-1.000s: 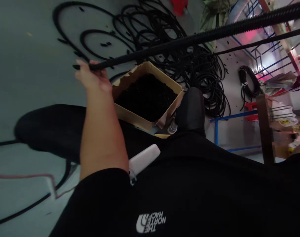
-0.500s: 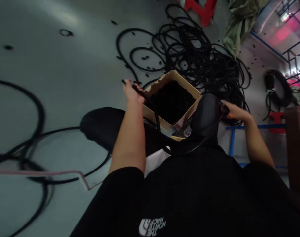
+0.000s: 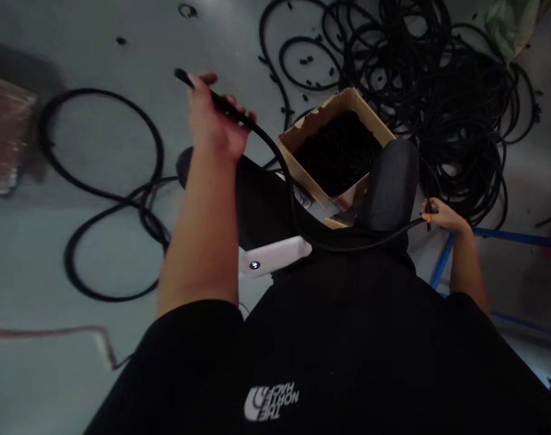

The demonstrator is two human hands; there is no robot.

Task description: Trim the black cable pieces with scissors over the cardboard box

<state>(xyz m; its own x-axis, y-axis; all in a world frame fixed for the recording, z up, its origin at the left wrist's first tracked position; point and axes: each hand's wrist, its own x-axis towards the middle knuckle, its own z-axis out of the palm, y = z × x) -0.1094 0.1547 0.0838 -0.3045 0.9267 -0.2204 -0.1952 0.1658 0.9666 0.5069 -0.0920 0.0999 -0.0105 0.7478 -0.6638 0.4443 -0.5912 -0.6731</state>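
Note:
My left hand [image 3: 221, 118] is raised at the left of the box, closed around a black hose [image 3: 280, 160] near its free end, with the thumb along it and the fingertips loosely curled. From there the hose sags across my lap and rises to my right hand [image 3: 444, 216]. That hand pinches it low on the right, beside my knee. A small orange and dark piece [image 3: 428, 218] shows at the fingertips; its kind is too small to make out. Between my knees stands an open cardboard box [image 3: 298, 162] full of small black pieces [image 3: 336, 154].
A large tangle of black hose [image 3: 461, 115] covers the floor beyond the box, with short black bits scattered about. More hose loops [image 3: 101, 193] lie at the left. A white device [image 3: 275, 257] rests at my lap. Blue metal bars [image 3: 520, 235] stand at the right.
My left hand has lifted and moved left, drawing its hose end further from the box. My right hand has moved slightly outward and down, and the view has shifted.

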